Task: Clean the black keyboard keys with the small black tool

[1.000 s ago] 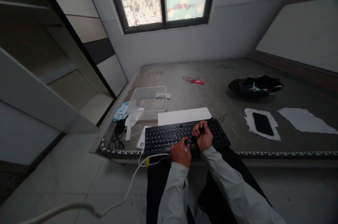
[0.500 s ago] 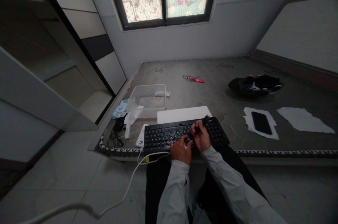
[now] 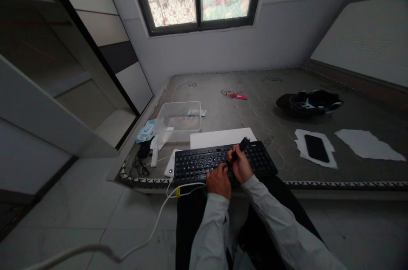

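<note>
A black keyboard (image 3: 199, 161) lies across my lap and the front edge of the bed. My right hand (image 3: 242, 168) is closed round a slim black brush-like tool (image 3: 244, 143). Its wider dark end sticks up past my fingers, over the keyboard's right part. Close beside it, my left hand (image 3: 219, 181) rests at the keyboard's near edge, fingers curled together near the tool's lower end. Whatever those left fingers pinch is hidden. Behind the keyboard a flat white sheet or box (image 3: 219, 137) is partly covered.
On the bed's left stand a clear plastic tub (image 3: 178, 134), a blue packet (image 3: 145, 131) and a dark cable (image 3: 139, 167). A white cable (image 3: 156, 223) runs to the floor. Rightward lie a phone (image 3: 316, 148) on white paper, another sheet (image 3: 369, 144) and a black cap (image 3: 309, 102). A red item (image 3: 237, 96) lies farther back.
The tool's wide end has tilted upward and slightly left in my right hand. My left fingers have drawn in closer together, nearer my right hand. The keyboard has stayed put.
</note>
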`<act>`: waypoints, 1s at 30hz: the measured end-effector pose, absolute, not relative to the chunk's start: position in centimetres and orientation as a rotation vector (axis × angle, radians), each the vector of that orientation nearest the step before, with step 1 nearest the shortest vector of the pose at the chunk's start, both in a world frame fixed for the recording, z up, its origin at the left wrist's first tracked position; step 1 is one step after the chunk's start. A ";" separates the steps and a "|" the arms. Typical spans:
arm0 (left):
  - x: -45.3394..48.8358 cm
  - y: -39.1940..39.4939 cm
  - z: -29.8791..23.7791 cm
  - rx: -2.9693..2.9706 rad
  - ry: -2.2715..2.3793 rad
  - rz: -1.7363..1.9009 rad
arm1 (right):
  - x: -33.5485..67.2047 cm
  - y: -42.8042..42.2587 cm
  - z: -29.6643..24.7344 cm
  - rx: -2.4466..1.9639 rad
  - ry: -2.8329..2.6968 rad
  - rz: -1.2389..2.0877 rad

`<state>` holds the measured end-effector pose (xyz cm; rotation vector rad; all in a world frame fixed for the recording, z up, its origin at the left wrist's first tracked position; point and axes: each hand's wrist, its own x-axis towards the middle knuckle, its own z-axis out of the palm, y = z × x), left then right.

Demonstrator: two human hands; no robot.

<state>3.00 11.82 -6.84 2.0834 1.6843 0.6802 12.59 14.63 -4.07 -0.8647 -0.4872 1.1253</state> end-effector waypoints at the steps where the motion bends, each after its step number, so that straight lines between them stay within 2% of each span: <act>1: 3.0 11.8 -6.8 2.085 1.682 0.679 | 12.5 14.6 -4.1 -0.873 -0.479 1.121; 12: 3.1 11.7 -6.8 2.108 1.694 0.691 | 12.5 14.7 -4.8 -0.819 -0.502 1.137; 30: 3.2 11.7 -9.2 2.132 1.686 0.999 | 12.1 15.6 -3.8 -0.921 -0.521 1.185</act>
